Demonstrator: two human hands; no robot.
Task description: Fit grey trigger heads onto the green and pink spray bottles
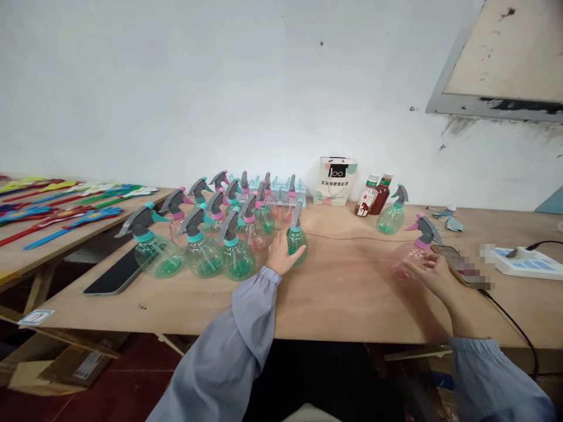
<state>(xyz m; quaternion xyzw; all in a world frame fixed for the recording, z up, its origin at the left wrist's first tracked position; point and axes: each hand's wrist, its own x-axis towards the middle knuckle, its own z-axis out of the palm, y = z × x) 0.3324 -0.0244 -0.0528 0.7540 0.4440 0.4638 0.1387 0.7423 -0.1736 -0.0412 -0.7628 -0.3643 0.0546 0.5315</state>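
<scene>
My left hand (282, 253) is closed around a green spray bottle (300, 239) with a grey trigger head; the thumb lies across its front. On the right, my right hand (433, 271) grips a pink spray bottle (407, 258) by its body. That bottle leans a little, its grey and pink trigger head pointing left. Left of my left hand stand several more spray bottles, green ones such as the nearest green bottle (237, 259) and pink ones such as the pink bottle (254, 233). One separate green spray bottle (390, 220) stands behind the pink one.
At the table's left lies a black phone (115, 274); at the right are another phone (457, 265) with a cable and a white power strip (528, 264). A paper bag (336, 181) and two drink bottles (373, 196) stand by the wall. Colourful hand-shaped sticks (74, 225) cover the left table.
</scene>
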